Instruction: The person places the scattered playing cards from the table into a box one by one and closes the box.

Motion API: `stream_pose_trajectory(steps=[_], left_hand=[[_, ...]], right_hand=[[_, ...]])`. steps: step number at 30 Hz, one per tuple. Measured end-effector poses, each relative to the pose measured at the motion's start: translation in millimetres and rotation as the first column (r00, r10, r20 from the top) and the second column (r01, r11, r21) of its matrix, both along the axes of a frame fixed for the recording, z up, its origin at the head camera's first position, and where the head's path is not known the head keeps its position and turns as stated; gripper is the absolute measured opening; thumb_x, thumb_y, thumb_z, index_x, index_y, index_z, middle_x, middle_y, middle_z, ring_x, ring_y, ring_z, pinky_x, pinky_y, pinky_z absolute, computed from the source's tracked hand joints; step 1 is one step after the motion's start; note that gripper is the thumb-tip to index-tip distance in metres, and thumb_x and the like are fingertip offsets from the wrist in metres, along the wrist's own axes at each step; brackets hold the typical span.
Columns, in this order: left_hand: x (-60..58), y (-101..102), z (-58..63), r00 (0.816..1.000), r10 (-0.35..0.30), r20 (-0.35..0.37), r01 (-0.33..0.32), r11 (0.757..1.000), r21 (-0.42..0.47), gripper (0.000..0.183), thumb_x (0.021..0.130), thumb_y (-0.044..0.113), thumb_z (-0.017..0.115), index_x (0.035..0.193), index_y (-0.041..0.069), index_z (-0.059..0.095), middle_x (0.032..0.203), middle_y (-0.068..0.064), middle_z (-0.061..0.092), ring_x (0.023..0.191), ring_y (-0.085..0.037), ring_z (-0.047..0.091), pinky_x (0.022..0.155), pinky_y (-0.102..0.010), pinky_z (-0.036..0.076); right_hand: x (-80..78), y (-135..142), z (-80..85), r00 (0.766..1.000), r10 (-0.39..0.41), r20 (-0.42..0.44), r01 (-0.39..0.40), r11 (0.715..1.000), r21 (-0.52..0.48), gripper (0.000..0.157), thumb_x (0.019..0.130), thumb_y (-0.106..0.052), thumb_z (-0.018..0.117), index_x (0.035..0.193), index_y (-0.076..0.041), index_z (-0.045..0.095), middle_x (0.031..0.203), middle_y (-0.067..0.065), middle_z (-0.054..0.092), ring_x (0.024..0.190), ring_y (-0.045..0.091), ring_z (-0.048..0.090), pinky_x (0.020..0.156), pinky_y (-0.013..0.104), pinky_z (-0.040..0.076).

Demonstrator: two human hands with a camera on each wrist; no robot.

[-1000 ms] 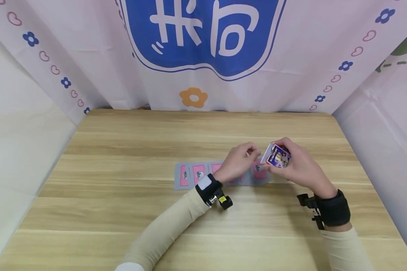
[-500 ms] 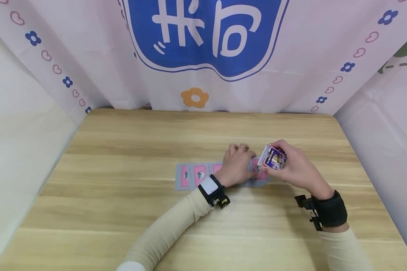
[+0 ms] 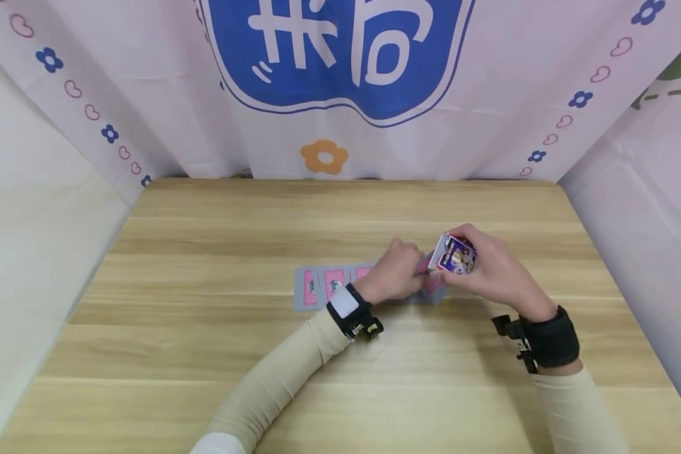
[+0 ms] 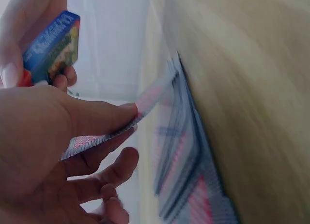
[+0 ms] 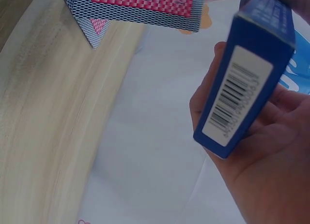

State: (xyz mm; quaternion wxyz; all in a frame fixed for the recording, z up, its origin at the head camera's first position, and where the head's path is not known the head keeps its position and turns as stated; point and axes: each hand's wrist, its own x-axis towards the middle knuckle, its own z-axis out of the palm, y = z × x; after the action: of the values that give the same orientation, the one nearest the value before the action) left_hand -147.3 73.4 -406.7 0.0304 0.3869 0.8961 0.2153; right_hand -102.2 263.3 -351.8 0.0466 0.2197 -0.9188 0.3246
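Note:
Between thumb and fingers, my left hand pinches a playing card with a pink-and-grey back, tilted up off the table at the right end of a row of cards. In the right wrist view this card stands near the box. My right hand grips a small blue card box with a barcode on one end, held above the row's right end. The box's white flap faces the left hand. Overlapping, face-down playing cards make up the row; the left hand hides its middle.
The wooden table extends around the cards on every side. A white printed curtain hangs behind its back edge, with pale cloth at the left. Both wrists wear black camera straps.
My left hand reaches down to the row's right end, spreads its fingers over it, then pinches a card and tilts it up. The right hand with the box shifts slightly left.

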Motion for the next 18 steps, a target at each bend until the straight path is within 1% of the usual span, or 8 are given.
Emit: stream_pose_trajectory(steps=[2,3,5,7,10,13,14,18], left_hand=[[0.7,-0.6,5.3,0.999,-0.028,0.044,0.027,0.999,0.038,0.022,0.083,0.017,0.067,0.064,0.013,0.056,0.06,0.002,0.05,0.057,-0.011,0.046,0.064,-0.027,0.037],[1.8,-1.3,8.1,0.997,-0.03,0.071,0.026,0.998,0.059,0.021,0.083,0.015,0.065,0.065,0.014,0.055,0.058,0.003,0.049,0.054,-0.011,0.045,0.057,-0.025,0.037],[4.0,-2.9,14.8,0.989,-0.018,0.146,0.004,0.996,0.094,0.02,0.086,0.012,0.062,0.067,0.015,0.054,0.057,0.002,0.048,0.048,-0.01,0.045,0.044,-0.022,0.035],[5.9,-5.5,21.9,0.979,0.015,0.204,-0.039,0.993,0.111,0.02,0.09,0.014,0.058,0.071,0.016,0.055,0.058,0.003,0.05,0.043,-0.008,0.046,0.036,-0.022,0.033],[5.7,-12.9,34.7,0.975,0.07,0.213,-0.104,0.983,0.153,0.024,0.092,0.013,0.056,0.069,0.014,0.05,0.057,0.003,0.049,0.042,-0.008,0.046,0.035,-0.021,0.033],[1.9,-23.6,48.2,0.975,0.113,0.192,-0.155,0.963,0.222,0.031,0.093,0.016,0.057,0.064,0.012,0.044,0.054,0.003,0.044,0.042,-0.009,0.044,0.038,-0.022,0.032],[0.6,-27.5,52.4,0.973,0.122,0.198,-0.17,0.954,0.248,0.032,0.092,0.017,0.058,0.063,0.012,0.044,0.054,0.003,0.046,0.042,-0.009,0.044,0.039,-0.022,0.032],[-3.6,-39.6,69.7,0.944,0.149,0.293,-0.244,0.916,0.319,0.032,0.093,0.022,0.059,0.063,0.011,0.057,0.057,0.001,0.059,0.041,-0.01,0.04,0.041,-0.023,0.029]], right_hand=[[-1.2,-0.1,3.3,1.0,0.002,-0.003,-0.002,1.0,0.006,0.065,0.067,-0.035,0.084,0.117,-0.01,0.051,0.099,0.007,0.062,0.075,0.016,0.056,0.058,0.037,0.053],[-1.6,0.1,4.7,1.0,0.0,-0.002,0.0,1.0,0.006,0.065,0.067,-0.035,0.084,0.116,-0.01,0.051,0.098,0.007,0.062,0.075,0.017,0.056,0.058,0.038,0.053],[-1.9,1.7,6.6,1.0,-0.006,-0.003,0.006,1.0,0.006,0.064,0.066,-0.034,0.084,0.116,-0.009,0.051,0.098,0.008,0.062,0.075,0.017,0.056,0.058,0.038,0.052],[-1.7,3.8,8.5,1.0,-0.009,-0.003,0.009,1.0,0.004,0.063,0.067,-0.032,0.084,0.116,-0.009,0.052,0.098,0.009,0.062,0.075,0.018,0.056,0.058,0.039,0.052],[-1.0,6.5,10.5,1.0,-0.01,-0.007,0.01,1.0,-0.002,0.06,0.069,-0.026,0.083,0.116,-0.007,0.052,0.097,0.01,0.063,0.074,0.018,0.056,0.057,0.039,0.053],[0.4,7.6,11.5,1.0,-0.012,-0.004,0.012,1.0,0.0,0.059,0.069,-0.023,0.082,0.117,-0.007,0.052,0.095,0.01,0.063,0.072,0.016,0.056,0.056,0.037,0.053],[0.8,7.6,11.2,1.0,-0.012,-0.003,0.012,1.0,0.001,0.059,0.069,-0.023,0.082,0.117,-0.007,0.052,0.095,0.009,0.063,0.072,0.016,0.056,0.056,0.037,0.053],[1.0,8.4,11.1,1.0,-0.011,0.006,0.011,1.0,-0.006,0.059,0.069,-0.024,0.082,0.117,-0.008,0.052,0.094,0.009,0.063,0.073,0.017,0.056,0.057,0.037,0.053]])
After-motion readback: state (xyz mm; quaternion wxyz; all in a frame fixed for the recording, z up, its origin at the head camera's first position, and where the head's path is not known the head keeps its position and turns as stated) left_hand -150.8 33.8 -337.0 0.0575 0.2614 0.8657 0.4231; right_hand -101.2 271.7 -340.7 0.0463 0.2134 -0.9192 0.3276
